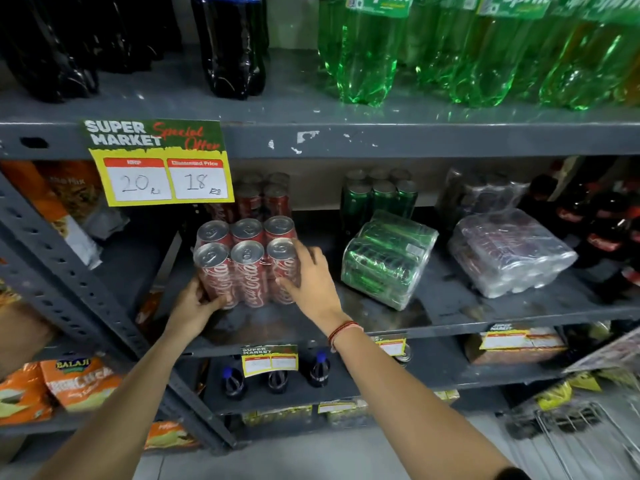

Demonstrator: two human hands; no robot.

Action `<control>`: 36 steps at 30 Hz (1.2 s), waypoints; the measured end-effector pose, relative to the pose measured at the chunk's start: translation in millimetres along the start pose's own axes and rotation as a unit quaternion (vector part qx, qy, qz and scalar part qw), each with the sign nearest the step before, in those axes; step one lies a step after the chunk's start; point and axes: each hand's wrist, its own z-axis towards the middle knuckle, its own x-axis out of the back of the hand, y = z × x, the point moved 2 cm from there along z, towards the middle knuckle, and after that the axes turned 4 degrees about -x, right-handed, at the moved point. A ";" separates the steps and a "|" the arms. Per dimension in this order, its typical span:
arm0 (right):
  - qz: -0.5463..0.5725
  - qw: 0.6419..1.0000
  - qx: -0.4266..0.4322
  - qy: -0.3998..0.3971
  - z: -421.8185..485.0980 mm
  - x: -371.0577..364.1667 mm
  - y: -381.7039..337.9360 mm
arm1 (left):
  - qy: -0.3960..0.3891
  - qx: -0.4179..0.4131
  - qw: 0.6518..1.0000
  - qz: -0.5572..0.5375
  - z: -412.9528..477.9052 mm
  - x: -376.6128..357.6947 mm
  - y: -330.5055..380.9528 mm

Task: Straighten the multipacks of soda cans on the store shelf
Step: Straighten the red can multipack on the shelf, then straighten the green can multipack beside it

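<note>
**Both hands on the red six-pack**

Your left hand's fingers curl around the lower left corner of the red cola multipack (246, 261), thumb on the front can, gripping it. Your right hand (310, 282) lies flat against the pack's right side, fingers spread and loose, pressing rather than clasping. Your left hand (197, 303) reaches up from below, both forearms extended. The pack stands upright on the middle shelf (450, 306), near its front edge. To its right, the green multipack (388, 259) lies on its side, askew.
</note>
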 end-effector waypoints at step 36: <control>0.244 0.933 -0.265 -0.004 45.9 199.9 230.7 | -0.019 -0.009 0.999 -0.047 9.1 -267.6 125.9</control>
